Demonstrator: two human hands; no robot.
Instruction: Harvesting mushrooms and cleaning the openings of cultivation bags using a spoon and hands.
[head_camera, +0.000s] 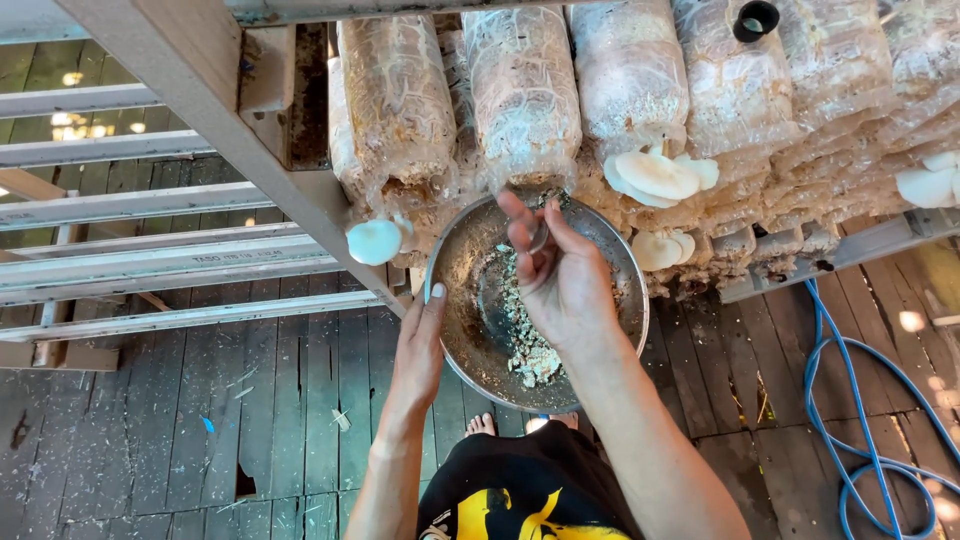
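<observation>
Nearest the camera, the left hand (418, 345) grips the rim of a round metal bowl (600, 260), thumb over the edge and the rest of the fingers hidden underneath, so the bowl stays level and tucked right under the row of bags. Inside it lies a heap of pale, crumbly scrapings (527, 345), gathered toward the near side.

Above the bowl's middle, the right hand (560, 280) pinches the handle of a metal spoon (538, 237) between thumb and first fingers, its tip aimed at the mouth of a plastic-wrapped mushroom bag (520, 95). Held there, whatever is scraped loose can drop straight into the bowl.

Farther out, more bags lie stacked on their sides on a wooden rack (200, 80), mouths facing the person. White oyster mushrooms (655, 175) fan out from several openings; a small one (373, 241) sits left of the bowl. A blue hose (860, 420) coils on the plank floor (200, 420) to the right.
</observation>
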